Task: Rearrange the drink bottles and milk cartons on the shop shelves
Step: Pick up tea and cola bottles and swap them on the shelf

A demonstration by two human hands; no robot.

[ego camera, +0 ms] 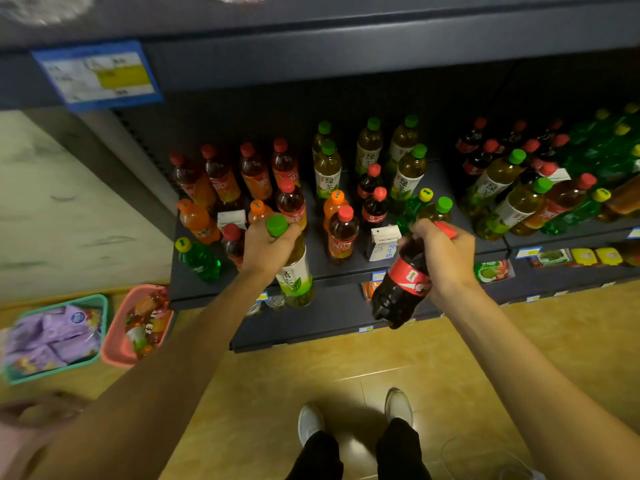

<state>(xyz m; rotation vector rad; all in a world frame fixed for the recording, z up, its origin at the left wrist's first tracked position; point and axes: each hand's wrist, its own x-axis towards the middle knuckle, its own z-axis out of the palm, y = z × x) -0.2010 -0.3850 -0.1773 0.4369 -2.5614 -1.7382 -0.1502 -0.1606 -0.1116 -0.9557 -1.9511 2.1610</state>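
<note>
Green-capped tea bottle [294, 268] hangs in front of the shelf [346, 268], left hand [268, 245] fingers wrapped round its neck; right hand [445, 252] likewise clamps the cola bottle [401, 282]. Full, heavy, slick plastic: necks suit.

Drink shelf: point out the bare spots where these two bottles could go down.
Bare shelf shows along the front edge, between the green tea bottle in the left hand and the milk carton. The right end, by the leaning bottles, is crowded.
</note>
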